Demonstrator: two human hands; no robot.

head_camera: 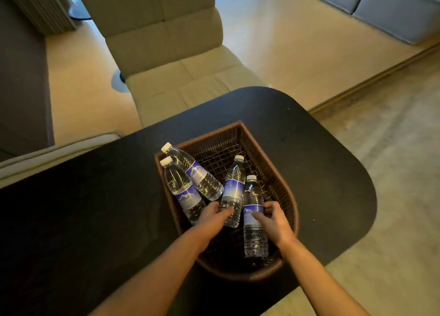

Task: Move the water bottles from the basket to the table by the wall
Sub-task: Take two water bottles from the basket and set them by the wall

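Note:
A dark brown woven basket (240, 134) sits on a black rounded table (321, 172). Several clear water bottles with white caps and purple labels lie inside it. Two bottles (188, 172) lean against the basket's left wall. My left hand (214, 216) wraps around the lower part of the middle bottle (234, 187). My right hand (271, 219) grips the right bottle (254, 234) at its label. Both hands are inside the basket.
A beige cushioned lounge chair (171, 53) stands beyond the table's far edge. A grey sofa (392, 8) is at the top right. Glossy beige floor (297, 41) lies between them, and a rough grey floor (392, 137) to the right.

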